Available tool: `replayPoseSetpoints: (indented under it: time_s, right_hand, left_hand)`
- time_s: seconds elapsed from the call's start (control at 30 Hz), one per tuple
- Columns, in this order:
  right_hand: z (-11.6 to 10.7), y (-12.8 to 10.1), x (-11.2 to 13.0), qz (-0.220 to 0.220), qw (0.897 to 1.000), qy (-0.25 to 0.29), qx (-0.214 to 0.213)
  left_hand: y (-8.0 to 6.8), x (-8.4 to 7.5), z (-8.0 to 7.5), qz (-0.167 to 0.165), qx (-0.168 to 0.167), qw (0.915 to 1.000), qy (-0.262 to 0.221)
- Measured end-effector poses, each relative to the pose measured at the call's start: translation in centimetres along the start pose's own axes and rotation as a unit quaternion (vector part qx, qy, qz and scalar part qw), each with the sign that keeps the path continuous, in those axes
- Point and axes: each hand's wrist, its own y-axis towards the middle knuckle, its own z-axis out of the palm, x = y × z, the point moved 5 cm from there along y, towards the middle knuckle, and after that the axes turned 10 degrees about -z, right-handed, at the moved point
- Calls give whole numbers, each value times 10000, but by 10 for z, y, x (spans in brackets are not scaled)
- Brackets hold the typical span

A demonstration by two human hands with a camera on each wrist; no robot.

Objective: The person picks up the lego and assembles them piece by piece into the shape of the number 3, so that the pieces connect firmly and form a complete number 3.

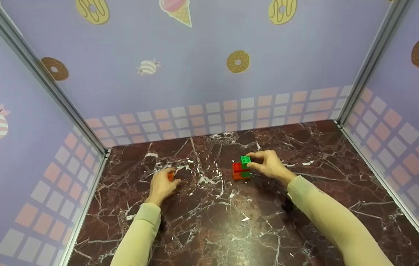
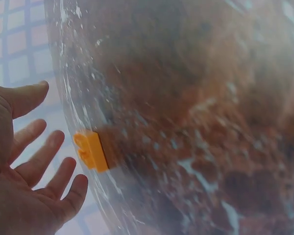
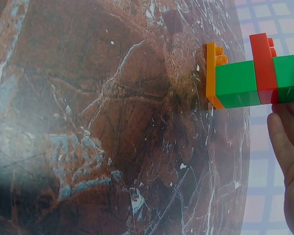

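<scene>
A stack of toy building bricks stands on the table right of centre. It has a flat orange brick (image 3: 210, 81) at the bottom, then a green brick (image 3: 236, 84), a flat red brick (image 3: 263, 68) and another green brick (image 1: 245, 160) on top. My right hand (image 1: 271, 166) pinches that top green brick between thumb and fingers. To the left, my left hand (image 1: 162, 186) hovers around a loose flat orange brick (image 2: 97, 152). In the left wrist view its fingers are spread and relaxed, apart from that brick, whose studs face up.
The dark red marbled table (image 1: 216, 225) has white veins and a glossy surface. Lilac panels (image 1: 194, 74) printed with sweets wall it in at the back, left and right. Metal posts (image 1: 371, 62) stand at the back corners.
</scene>
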Motion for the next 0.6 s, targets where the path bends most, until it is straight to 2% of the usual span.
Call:
replayPoseSetpoints:
  time_s: [0.13, 0.17, 0.27, 0.3, 0.37, 0.4, 0.5, 0.6]
  right_hand:
    - [-1, 0, 0, -16, 9999, -126, -14]
    - [-1, 0, 0, -19, 9999, -128, -13]
    - [-1, 0, 0, 8, 10000, -16, -14]
    - [-1, 0, 0, 22, 10000, 31, -15]
    - [0, 0, -1, 41, 9999, 122, -8]
    - [0, 0, -1, 45, 9999, 153, -11]
    - [0, 1, -1, -22, 9999, 111, -12]
    - [0, 1, -2, -100, 9999, 60, -23]
  left_hand:
    - [3, 9, 0, -130, -184, 9997, 25]
    - [9, 21, 5, -11, -257, 9997, -52]
    - [16, 35, 11, -105, -315, 9994, -83]
    - [21, 44, 18, -113, -366, 9993, -31]
    - [30, 62, 30, -218, -339, 9992, 40]
    - [29, 62, 31, -416, -273, 9986, 200]
    - [40, 83, 45, -528, -233, 9973, 458]
    - [41, 89, 48, -614, -206, 9964, 555]
